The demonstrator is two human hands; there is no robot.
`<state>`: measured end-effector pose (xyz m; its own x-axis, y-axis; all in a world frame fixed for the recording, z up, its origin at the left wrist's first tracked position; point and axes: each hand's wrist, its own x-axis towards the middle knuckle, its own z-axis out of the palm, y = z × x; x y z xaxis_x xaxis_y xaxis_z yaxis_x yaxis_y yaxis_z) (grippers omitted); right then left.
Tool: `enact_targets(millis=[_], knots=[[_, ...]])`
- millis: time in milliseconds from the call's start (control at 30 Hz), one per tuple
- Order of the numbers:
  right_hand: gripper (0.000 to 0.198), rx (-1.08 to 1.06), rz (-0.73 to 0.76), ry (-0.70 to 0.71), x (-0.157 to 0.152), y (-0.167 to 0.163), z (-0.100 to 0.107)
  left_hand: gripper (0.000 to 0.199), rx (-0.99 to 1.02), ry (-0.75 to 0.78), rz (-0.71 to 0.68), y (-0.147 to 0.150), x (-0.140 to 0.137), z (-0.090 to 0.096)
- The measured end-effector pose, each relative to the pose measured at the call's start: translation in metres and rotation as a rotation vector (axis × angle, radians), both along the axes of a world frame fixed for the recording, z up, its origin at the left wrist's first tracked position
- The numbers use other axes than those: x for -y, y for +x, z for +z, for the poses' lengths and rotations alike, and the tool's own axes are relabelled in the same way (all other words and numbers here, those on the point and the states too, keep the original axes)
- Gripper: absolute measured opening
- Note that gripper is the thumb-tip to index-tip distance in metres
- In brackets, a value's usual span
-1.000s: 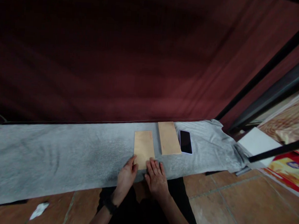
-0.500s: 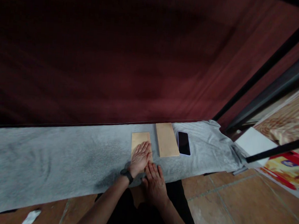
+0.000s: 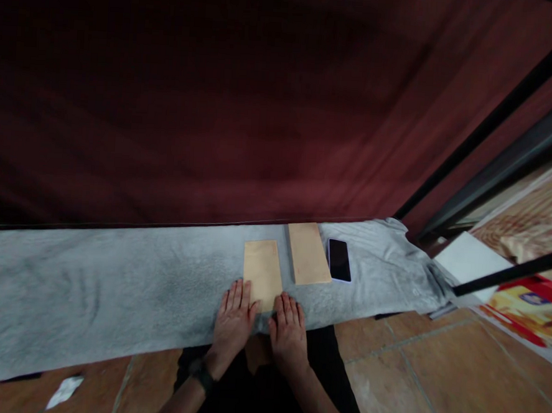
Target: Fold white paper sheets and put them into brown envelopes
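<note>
A flat tan paper envelope lies on the grey cloth in front of me. My left hand rests by its near left corner, fingers stretched out, holding nothing. At the near right corner lies my right hand, also flat, its fingertips at or on the envelope's edge. To the right of the envelope sits a thicker tan block, which looks like a stack of the same envelopes. Beside that block is a phone with a dark screen.
A dark red curtain hangs behind the cloth-covered bench. Black metal bars stand at the right, with a red and yellow box near them. A scrap of white paper lies on the tiled floor.
My left hand has moved off the envelope's surface, down and left to beside its near corner, uncovering it. My right hand has barely moved.
</note>
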<state>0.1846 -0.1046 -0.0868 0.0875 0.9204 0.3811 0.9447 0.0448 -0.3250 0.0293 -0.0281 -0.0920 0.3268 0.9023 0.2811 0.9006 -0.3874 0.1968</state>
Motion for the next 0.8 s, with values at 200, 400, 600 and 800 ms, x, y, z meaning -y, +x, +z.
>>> enact_targets(millis=[200,400,600,800], knots=[[0.040,-0.127,-0.101,-0.128,-0.025,0.008,0.016,0.056,0.056,0.012,0.069,-0.004,0.029,0.001],[0.026,-0.529,-0.206,-0.212,-0.050,0.014,0.021,0.056,0.146,0.018,0.057,-0.002,0.027,0.004],[0.012,-0.807,-0.137,-0.207,-0.046,0.014,0.023,0.057,0.490,-0.060,0.091,-0.002,0.020,0.003],[0.027,-1.412,-0.101,-0.124,-0.044,0.033,0.033,0.067,1.089,-0.375,0.263,0.019,0.009,0.018]])
